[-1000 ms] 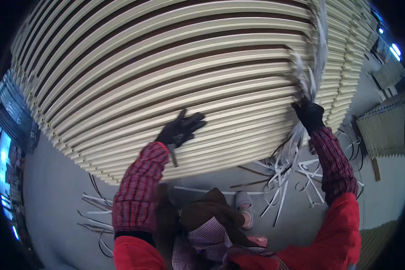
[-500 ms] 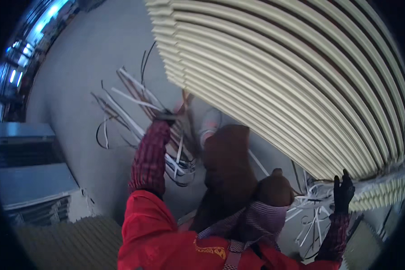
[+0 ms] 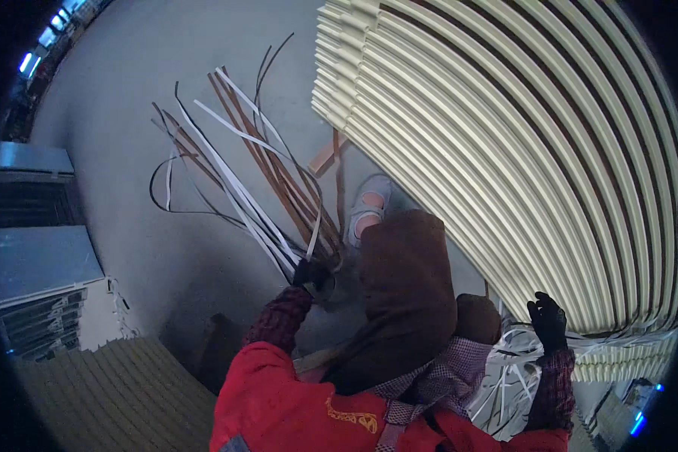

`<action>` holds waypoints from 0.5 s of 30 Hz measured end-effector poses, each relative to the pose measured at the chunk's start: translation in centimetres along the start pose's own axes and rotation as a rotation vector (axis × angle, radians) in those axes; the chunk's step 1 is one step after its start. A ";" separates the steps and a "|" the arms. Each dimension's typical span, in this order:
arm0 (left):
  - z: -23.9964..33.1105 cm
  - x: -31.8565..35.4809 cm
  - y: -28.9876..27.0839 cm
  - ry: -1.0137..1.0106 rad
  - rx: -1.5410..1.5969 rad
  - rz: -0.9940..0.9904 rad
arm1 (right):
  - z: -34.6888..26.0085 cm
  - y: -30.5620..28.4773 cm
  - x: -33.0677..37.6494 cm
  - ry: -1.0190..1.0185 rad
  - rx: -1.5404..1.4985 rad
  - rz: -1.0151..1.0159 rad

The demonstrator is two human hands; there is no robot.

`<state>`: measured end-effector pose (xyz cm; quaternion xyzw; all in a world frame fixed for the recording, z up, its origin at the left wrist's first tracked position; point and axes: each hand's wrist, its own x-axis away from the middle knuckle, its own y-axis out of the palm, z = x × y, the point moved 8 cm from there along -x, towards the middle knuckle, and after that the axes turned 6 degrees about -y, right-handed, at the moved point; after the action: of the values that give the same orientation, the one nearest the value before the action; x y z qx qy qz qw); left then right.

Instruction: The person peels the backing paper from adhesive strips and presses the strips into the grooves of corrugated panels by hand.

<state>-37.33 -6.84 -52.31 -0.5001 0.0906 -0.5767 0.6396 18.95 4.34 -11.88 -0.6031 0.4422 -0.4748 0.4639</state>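
Note:
My left hand (image 3: 314, 276), in a black glove, is closed round the near end of a bundle of long flat strips (image 3: 282, 177). White, brown and dark strips fan away from the fist over the grey floor. My right hand (image 3: 549, 322), also black-gloved, is beside the near edge of a large stack of cream corrugated sheets (image 3: 474, 143). Its fingers are apart and slightly bent, and I see nothing in them. Whether the fingertips touch the sheets I cannot tell. A tangle of white strips (image 3: 508, 377) lies below that hand.
My shoe (image 3: 371, 205) stands between the strips and the stack. A small wooden block (image 3: 325, 157) is near the stack's lower left corner. Grey-blue boxes (image 3: 45, 260) stand at the left, with a brownish corrugated stack (image 3: 120, 395) at the lower left.
My left hand has drawn the strips' near end down and right, toward my body; the loops beneath the hand no longer show. My right hand has shifted slightly left, its fingers more bent.

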 end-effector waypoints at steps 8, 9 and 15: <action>26.5 4.4 -21.9 0.268 1.448 -0.127 | -15.2 -3.8 -6.1 -0.424 -0.346 0.185; 31.2 6.2 -24.0 0.494 1.467 -0.075 | -18.3 -2.9 -8.2 -0.477 -0.504 0.125; 46.4 9.6 -25.7 0.609 2.102 -0.543 | -21.4 -0.9 -13.1 -0.450 -0.838 -0.160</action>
<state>-18.71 14.32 -6.33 0.4451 -0.3996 -0.5848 0.5479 -4.12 14.27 -10.62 -0.8580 0.4363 -0.1477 0.2273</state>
